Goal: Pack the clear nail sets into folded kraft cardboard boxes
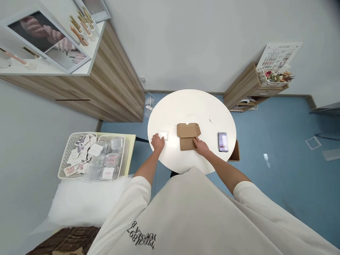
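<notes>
On the round white table (191, 104), a brown cardboard mailer box (187, 131) lies with its lid unfolded away from me. My right hand (202, 147) is at the near right part of this box, fingers on its edge and inner side. To the left, my left hand (158, 142) is closed around the left end of a small white rectangular item (164, 135), perhaps a flat box; its exact kind is too small to make out. A phone with a blurred screen (222, 142) lies at the table's right side, apart from both hands.
White baskets (64, 156) with cards and clear plastic cases stand at the left, beside white wrapping material (82, 202). A tall wooden cabinet (119, 71) rises at the back left. A small wooden shelf unit (243, 86) stands back right. An open brown box (236, 152) sits below the table's right edge.
</notes>
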A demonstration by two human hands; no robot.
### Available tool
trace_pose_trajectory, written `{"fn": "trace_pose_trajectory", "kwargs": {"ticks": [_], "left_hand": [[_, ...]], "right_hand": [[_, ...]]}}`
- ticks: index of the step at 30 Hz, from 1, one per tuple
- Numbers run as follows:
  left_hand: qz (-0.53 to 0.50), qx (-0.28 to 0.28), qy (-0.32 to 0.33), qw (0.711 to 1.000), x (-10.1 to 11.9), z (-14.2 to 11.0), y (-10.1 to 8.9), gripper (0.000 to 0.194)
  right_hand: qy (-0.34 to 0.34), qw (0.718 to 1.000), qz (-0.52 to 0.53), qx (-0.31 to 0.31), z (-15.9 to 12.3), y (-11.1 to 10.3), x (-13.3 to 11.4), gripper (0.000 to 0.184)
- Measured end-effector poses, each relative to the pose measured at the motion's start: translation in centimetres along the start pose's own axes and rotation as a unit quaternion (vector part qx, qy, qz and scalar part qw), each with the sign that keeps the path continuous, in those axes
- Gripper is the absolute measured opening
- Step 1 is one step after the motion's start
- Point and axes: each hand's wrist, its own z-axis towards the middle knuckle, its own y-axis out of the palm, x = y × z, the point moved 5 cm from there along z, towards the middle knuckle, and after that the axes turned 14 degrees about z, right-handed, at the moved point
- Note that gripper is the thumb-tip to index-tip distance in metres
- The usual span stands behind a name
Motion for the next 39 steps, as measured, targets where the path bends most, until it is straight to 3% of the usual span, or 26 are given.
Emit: {"fn": "trace_pose_trajectory", "kwargs": {"ticks": [3,12,16,21,27,30,33,36,39], "left_hand": [[-0.044,-0.070,-0.088,0.993,-1.9,2.4,1.2,0.056],[-0.097,-0.153,-0.129,0.975,-2.5,5.0,3.2,0.060],[-0.100,-0.182,-0.119,0.971,-2.9,5.9,3.7,0.050],[-0.091,-0.142,-0.085,0.982,-2.6,5.8,3.7,0.039],[-0.150,-0.075,-0.011,0.986,-1.2,3.0,2.2,0.028],[-0.201,-0.061,0.030,0.977,0.3,1.5,0.9,0.030],[-0.219,-0.056,0.105,0.968,3.5,-0.4,-0.6,0.029],[-0.152,-0.054,0.194,0.968,7.8,-2.8,-1.4,0.026],[-0.025,-0.058,0.271,0.960,11.8,-5.2,-0.6,0.019]], "right_hand": [[0.003,1.000,-0.011,-0.002,0.0,0.1,-0.1,0.073],[0.016,1.000,-0.006,-0.008,0.1,0.3,-0.1,0.080],[0.021,1.000,0.001,-0.006,0.0,0.3,0.0,0.084],[0.012,1.000,-0.006,-0.001,0.1,0.4,0.2,0.088],[0.004,0.999,-0.037,-0.003,0.0,0.4,0.2,0.097],[-0.003,0.999,-0.046,-0.005,-0.1,0.3,0.3,0.100],[-0.012,0.999,-0.037,0.001,-0.1,0.2,0.6,0.103],[-0.015,1.000,-0.011,0.007,0.0,0.3,0.9,0.106],[-0.010,1.000,0.016,0.012,0.1,0.4,1.3,0.107]]}}
